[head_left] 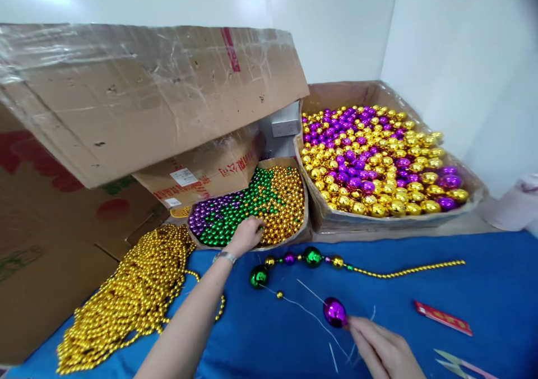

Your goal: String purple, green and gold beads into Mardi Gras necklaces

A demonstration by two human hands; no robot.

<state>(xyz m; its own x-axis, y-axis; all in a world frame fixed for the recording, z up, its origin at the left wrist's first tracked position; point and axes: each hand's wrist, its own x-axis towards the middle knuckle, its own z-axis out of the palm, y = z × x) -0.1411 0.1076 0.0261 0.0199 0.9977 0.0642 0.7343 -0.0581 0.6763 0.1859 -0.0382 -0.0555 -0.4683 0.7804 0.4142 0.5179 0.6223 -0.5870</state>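
My left hand (249,233) reaches into the front edge of a box of small green, gold and purple beads (227,216); its fingers are bent together, and what they hold, if anything, is hidden. Near the front of the blue cloth, my right hand (380,342) pinches a large purple bead (335,312) at its lower right, with white thread sticking out at its upper left. Between the hands lies a partly strung necklace with a large green bead (258,277) at its end. A small gold bead (279,294) sits on the loose thread.
Gold bead strands (126,295) are heaped at the left. A carton (332,219) of larger gold and purple balls stands at the back right. Scissors (456,363) and a red packet (443,317) lie at the right. A cardboard flap (168,93) overhangs the bead box.
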